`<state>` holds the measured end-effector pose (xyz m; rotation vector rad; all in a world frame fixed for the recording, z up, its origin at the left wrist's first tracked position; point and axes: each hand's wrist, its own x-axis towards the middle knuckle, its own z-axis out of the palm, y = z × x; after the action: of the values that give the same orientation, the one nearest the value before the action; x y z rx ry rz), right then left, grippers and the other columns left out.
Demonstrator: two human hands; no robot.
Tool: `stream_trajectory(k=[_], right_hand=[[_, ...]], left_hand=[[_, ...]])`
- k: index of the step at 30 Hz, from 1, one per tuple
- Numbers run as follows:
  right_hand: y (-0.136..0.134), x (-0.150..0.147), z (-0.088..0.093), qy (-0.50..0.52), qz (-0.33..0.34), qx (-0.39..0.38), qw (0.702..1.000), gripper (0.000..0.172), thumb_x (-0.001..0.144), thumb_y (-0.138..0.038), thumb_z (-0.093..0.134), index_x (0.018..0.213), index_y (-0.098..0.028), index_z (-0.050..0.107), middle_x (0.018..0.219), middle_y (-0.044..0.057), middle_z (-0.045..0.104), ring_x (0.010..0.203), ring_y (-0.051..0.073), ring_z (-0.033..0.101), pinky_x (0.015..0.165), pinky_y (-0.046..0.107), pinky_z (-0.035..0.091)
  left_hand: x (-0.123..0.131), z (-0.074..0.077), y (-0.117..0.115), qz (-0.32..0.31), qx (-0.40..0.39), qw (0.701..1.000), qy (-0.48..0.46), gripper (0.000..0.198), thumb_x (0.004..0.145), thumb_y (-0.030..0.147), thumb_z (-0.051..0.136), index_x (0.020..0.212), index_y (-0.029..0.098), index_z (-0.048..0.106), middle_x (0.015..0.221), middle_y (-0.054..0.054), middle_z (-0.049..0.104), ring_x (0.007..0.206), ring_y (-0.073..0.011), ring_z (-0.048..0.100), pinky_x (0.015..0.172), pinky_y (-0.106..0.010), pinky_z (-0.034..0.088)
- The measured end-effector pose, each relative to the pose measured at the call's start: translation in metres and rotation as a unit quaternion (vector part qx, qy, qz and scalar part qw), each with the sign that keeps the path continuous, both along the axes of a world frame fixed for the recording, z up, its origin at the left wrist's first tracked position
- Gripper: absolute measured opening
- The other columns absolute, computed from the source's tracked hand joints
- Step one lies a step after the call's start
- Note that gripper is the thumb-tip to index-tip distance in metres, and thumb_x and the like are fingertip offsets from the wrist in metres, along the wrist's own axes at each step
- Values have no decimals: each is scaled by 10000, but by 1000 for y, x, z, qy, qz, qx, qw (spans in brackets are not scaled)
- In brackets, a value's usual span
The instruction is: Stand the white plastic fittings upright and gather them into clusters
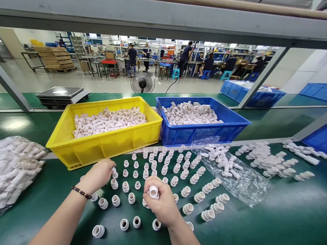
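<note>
My right hand (162,202) is closed around a white plastic pipe fitting (153,192), its round open end facing up toward me. My left hand (99,175) reaches among the rows at the left, fingers curled at another white pipe fitting (115,173) and partly hiding it. Many similar fittings stand upright in loose rows on the green bench around both hands. One fitting (98,231) stands closest to me on the left, and a pair (124,225) sits just to its right.
Behind the rows stand a yellow bin (112,143) and a blue bin (201,134), both full of white fittings. A bag of white pipe pieces (0,176) lies left. Clear plastic sheeting (242,186) lies right. A scale (62,94) and a fan (142,82) are beyond.
</note>
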<state>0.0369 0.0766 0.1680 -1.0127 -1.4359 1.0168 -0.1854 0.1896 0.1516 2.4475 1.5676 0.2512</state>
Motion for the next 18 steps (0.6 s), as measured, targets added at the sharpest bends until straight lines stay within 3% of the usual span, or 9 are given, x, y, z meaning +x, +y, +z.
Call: stream_trajectory(k=[18], right_hand=[[0,-2,-1,29,-12,-19,999,85,635,-87,516,644,-171,516,724,2,481,666,131,465,595,238,372]], left_hand=[[12,2,0,-59,-24,996,56,231,747,128,424,787,166,648,810,-87,615,828,-200,552,753,-290,400]])
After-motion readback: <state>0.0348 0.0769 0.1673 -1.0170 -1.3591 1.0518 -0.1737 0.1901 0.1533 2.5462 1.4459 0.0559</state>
